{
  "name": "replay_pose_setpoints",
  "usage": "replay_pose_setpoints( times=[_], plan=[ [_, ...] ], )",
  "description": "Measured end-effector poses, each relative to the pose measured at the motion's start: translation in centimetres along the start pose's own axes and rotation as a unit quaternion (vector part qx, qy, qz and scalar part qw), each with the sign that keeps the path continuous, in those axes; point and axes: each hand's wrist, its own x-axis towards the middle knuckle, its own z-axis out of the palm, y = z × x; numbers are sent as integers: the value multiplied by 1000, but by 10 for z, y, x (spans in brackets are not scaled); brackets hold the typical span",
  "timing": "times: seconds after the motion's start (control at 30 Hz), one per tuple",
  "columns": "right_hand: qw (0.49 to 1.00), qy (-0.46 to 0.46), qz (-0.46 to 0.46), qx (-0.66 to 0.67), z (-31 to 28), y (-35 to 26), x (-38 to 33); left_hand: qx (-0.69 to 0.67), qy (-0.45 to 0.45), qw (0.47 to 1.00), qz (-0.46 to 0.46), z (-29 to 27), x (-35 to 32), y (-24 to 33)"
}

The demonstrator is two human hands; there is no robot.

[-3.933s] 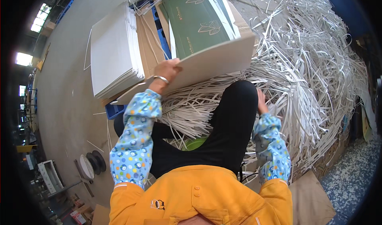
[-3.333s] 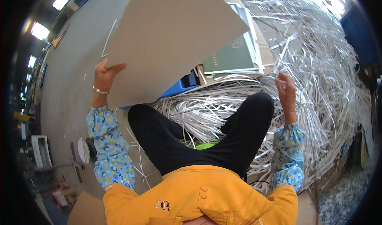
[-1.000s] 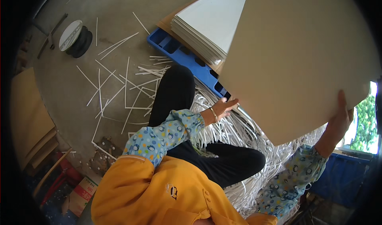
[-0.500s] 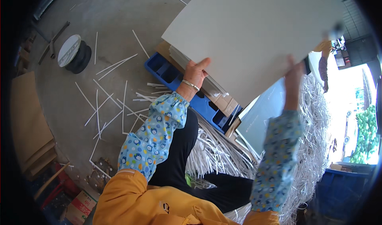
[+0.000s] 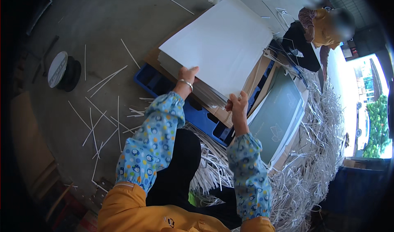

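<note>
A tall stack of large white sheets [image 5: 217, 39] lies on brown cardboard over a blue pallet [image 5: 201, 119] in front of me. My left hand [image 5: 188, 78] is closed at the stack's near edge, its thumb over the top sheet and the other fingers mostly hidden below the rim. At the near right corner my right hand [image 5: 239, 102] is closed with bent fingers on the edge of the sheets. How many sheets each hand grips is hidden. Both forearms wear blue patterned sleeve covers.
Grey-green printed sheets [image 5: 277, 119] lie right of the stack. A large heap of shredded white strips [image 5: 303, 191] spreads beyond them. Another person [image 5: 324, 29] bends at the far right. Loose strips and a black spool [image 5: 69, 74] with a white top are on the floor at left.
The large pale sheet, raised and tilted before, now lies flat on the stack. My right hand has come down and leftward to the near corner. The other person shows more fully.
</note>
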Motion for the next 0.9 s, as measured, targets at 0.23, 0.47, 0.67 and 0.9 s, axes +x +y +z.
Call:
replay_pose_setpoints(
  times=[0.23, 0.47, 0.67, 0.9],
  plan=[
    [997, 11, 41, -63, -21, 12, -14, 333, -136, 931, -62, -13, -28, 25],
    [963, -167, 108, -182, -136, 78, -128, 456, -406, 792, -9, 19, -75, 23],
    [930, -182, 47, -315, -191, 106, -198, 510, -482, 706, 95, 107, -101, -50],
    [889, -138, -98, -425, -174, 99, -212, 532, -399, 747, 20, 144, -125, -197]
  ],
)
